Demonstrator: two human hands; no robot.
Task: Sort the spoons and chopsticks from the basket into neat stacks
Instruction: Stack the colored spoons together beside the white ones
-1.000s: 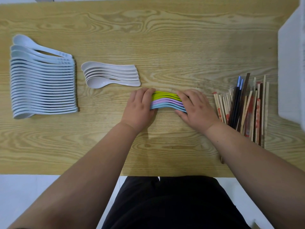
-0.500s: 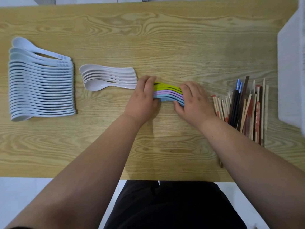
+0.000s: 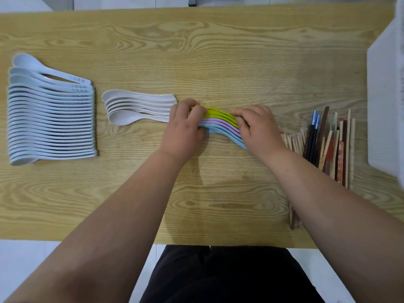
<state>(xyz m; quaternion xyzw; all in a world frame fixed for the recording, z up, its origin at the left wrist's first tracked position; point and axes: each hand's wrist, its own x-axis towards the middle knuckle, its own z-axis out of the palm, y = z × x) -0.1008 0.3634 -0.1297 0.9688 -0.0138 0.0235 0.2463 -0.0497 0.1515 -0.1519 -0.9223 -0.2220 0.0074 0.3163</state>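
A small stack of coloured spoons (image 3: 220, 123), green, purple and blue, lies on its side at the middle of the wooden table (image 3: 218, 51). My left hand (image 3: 184, 130) covers the bowl end and my right hand (image 3: 256, 127) presses on the handle end. Just left of my left hand sits a short stack of white spoons (image 3: 135, 108). A long row of pale blue spoons (image 3: 50, 119) lies at the far left. Mixed wooden and dark chopsticks (image 3: 328, 145) lie side by side at the right, partly under my right forearm.
A white basket (image 3: 384, 101) stands at the table's right edge, only its side in view. The table's near edge runs just in front of my dark trousers (image 3: 225, 274). A white floor shows beyond that edge.
Both hands slid the coloured spoon stack away from me and a little left, up close beside the white spoons. Its handle end now angles toward me.
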